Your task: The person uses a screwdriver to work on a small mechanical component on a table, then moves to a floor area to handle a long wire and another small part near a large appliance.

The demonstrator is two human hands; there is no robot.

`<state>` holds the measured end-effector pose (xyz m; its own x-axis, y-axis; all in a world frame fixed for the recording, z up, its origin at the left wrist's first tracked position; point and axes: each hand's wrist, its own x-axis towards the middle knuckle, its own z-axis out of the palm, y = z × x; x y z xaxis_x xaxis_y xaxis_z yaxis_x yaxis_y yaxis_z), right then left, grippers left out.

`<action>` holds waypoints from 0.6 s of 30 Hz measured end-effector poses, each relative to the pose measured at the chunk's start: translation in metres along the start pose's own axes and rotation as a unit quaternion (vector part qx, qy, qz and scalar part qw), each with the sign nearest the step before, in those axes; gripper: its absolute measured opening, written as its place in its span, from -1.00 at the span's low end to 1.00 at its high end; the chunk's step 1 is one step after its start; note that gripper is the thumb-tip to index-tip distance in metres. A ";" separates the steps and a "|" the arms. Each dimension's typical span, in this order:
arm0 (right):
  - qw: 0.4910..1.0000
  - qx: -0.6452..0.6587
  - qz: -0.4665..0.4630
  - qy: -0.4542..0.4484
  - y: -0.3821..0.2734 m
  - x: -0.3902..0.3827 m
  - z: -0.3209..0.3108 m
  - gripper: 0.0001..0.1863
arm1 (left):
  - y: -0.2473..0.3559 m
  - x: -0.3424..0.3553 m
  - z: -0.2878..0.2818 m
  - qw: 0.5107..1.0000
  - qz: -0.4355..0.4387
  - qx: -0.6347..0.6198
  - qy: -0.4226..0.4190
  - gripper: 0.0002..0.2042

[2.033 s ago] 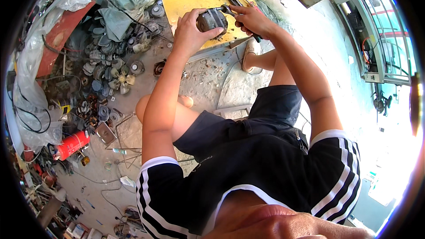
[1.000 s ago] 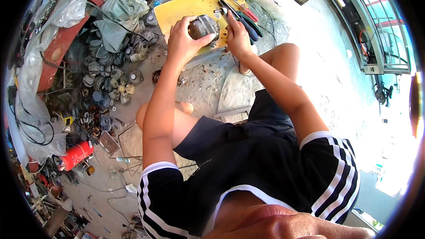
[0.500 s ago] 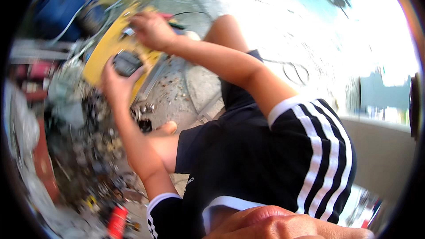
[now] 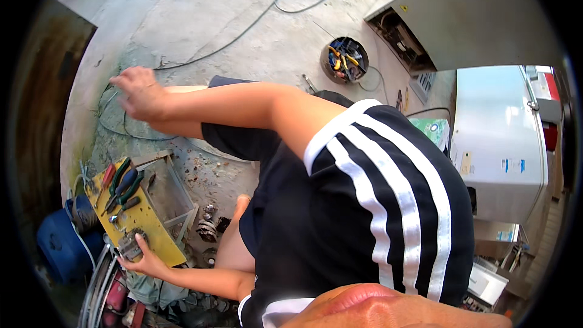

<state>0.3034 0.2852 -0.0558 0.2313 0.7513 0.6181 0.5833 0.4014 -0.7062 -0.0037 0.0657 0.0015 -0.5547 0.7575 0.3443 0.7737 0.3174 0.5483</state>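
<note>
My left hand point(image 4: 149, 263) grips a grey metal part point(image 4: 129, 244) resting on a yellow board point(image 4: 156, 223); its kind is unclear. My right hand point(image 4: 143, 94) is stretched out above the concrete floor with its fingers apart, slightly blurred and holding nothing I can see. On the board's far half lie pliers with dark green handles point(image 4: 130, 189), a red-handled screwdriver point(image 4: 108, 176) and another dark-handled tool point(image 4: 130, 203). A small shiny metal piece point(image 4: 113, 219) is between these tools and the grey part.
A metal frame point(image 4: 182, 209) stands beside the board, with metal scraps point(image 4: 207, 228) near my foot. Left of the board is a blue container point(image 4: 61, 240). A round tub of tools point(image 4: 344, 59) and a long cable point(image 4: 243, 31) lie on the floor. White appliance cabinets point(image 4: 501, 140) stand at right.
My right hand has left the board and swung out over the floor. My left hand stays at the metal part. The view has turned right, bringing the tub and cabinets into sight.
</note>
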 end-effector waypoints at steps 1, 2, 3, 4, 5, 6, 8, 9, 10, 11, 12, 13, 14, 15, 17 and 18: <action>0.999 0.009 0.014 -0.032 -0.002 -0.002 0.007 -0.52 | -0.009 -0.005 0.003 0.995 0.053 0.038 0.081 -0.28; 0.997 0.021 0.029 -0.064 -0.008 -0.002 0.012 -0.51 | -0.011 -0.009 0.004 0.978 0.107 0.077 0.161 -0.30; 0.994 0.033 0.042 -0.093 -0.011 -0.001 0.016 -0.50 | 0.000 -0.013 0.005 0.961 0.171 0.098 0.195 -0.33; 0.994 0.043 0.037 -0.098 -0.011 -0.002 0.016 -0.51 | 0.012 -0.021 0.006 0.938 0.234 0.116 0.229 -0.37; 0.992 0.055 0.029 -0.108 -0.012 -0.001 0.015 -0.52 | 0.027 -0.033 0.009 0.910 0.290 0.135 0.263 -0.40; 0.991 0.075 0.019 -0.113 -0.018 0.002 0.018 -0.53 | 0.028 -0.055 0.023 0.931 0.288 0.043 0.221 -0.53; 0.993 0.061 0.019 -0.100 -0.004 0.011 0.022 -0.56 | 0.036 -0.109 0.068 0.916 0.395 0.008 0.072 -0.60; 0.994 0.056 0.020 -0.096 0.000 0.010 0.024 -0.58 | 0.072 -0.133 0.072 0.882 0.471 -0.002 -0.015 -0.62; 0.993 0.063 0.017 -0.103 -0.009 0.010 0.018 -0.59 | 0.072 -0.156 0.078 0.921 0.351 -0.024 -0.165 -0.63; 0.992 0.068 0.017 -0.103 -0.009 0.011 0.014 -0.60 | 0.064 -0.176 0.092 0.922 0.222 -0.048 -0.313 -0.65; 0.993 0.068 0.017 -0.098 -0.004 0.014 0.012 -0.60 | 0.062 -0.178 0.103 0.923 0.127 -0.055 -0.358 -0.62; 0.991 0.081 0.009 -0.106 -0.006 0.009 0.017 -0.61 | 0.055 -0.185 0.107 0.920 0.017 -0.058 -0.387 -0.60; 0.992 0.076 -0.004 -0.097 -0.002 0.010 0.016 -0.65 | 0.055 -0.184 0.113 0.902 -0.081 -0.063 -0.420 -0.58; 0.992 0.081 -0.007 -0.094 0.005 0.013 0.014 -0.66 | 0.052 -0.184 0.117 0.897 -0.085 -0.015 -0.434 -0.58; 0.991 0.092 -0.015 -0.091 0.014 0.018 0.008 -0.67 | 0.041 -0.183 0.114 0.883 -0.094 0.080 -0.452 -0.58; 0.992 0.098 -0.012 -0.081 0.016 0.024 0.005 -0.68 | 0.027 -0.186 0.119 0.908 -0.019 0.089 -0.409 -0.58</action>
<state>0.3144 0.3121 -0.0535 0.0816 0.8088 0.5823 0.4216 0.5014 -0.7555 0.1569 0.0011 -0.1390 -0.2260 0.8911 -0.3936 0.8361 0.3847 0.3909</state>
